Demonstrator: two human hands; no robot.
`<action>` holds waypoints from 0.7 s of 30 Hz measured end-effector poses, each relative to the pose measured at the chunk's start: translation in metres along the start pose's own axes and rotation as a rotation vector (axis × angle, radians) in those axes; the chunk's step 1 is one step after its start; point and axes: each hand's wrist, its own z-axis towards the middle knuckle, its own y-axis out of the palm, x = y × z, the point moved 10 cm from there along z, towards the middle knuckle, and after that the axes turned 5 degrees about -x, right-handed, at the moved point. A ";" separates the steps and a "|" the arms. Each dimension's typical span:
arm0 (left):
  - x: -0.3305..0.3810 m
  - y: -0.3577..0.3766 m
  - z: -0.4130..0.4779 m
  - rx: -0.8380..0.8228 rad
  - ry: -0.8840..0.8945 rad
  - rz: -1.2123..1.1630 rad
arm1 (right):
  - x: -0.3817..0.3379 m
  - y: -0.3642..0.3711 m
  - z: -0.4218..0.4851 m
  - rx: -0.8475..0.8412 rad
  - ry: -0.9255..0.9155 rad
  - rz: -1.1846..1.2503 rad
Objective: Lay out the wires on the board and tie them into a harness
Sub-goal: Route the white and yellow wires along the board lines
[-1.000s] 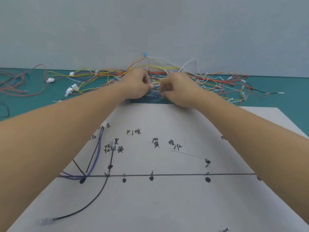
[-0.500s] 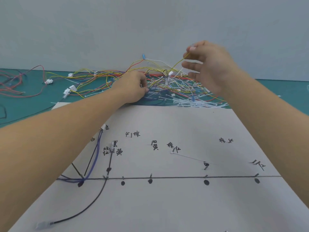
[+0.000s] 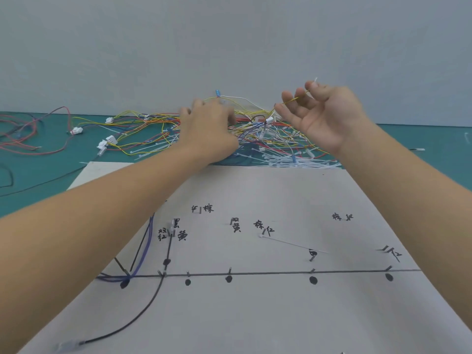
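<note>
A board (image 3: pixel 255 315) lies on the bench (image 3: pixel 51 164), with routed wires (image 3: pixel 145 241) at its left side. Behind its far edge sits a wire pile (image 3: pixel 268 134), with cable ties (image 3: pixel 301 162) at the pile's right front. The left hand (image 3: pixel 209 134) is over the pile. The right hand (image 3: pixel 329 116), raised further right, pinches a single wire (image 3: pixel 291 100).

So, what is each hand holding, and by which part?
Right hand pinches a yellow wire near its end. Left hand is blurred over the wire pile: cannot tell.

Black handwritten Chinese characters on the flat pale grey board (image 3: pixel 255 315), 黑 (image 3: pixel 176 222), 双红 (image 3: pixel 161 234) and 黄 (image 3: pixel 182 235) at left, 红 棕 (image 3: pixel 202 208) farther, 黄 (image 3: pixel 236 227) and 棕红 (image 3: pixel 264 226) centre, 红 (image 3: pixel 396 255) right, other marks too blurred
</note>
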 end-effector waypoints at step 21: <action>-0.015 0.009 0.012 0.084 0.044 -0.198 | -0.034 -0.003 -0.024 -0.069 0.079 0.230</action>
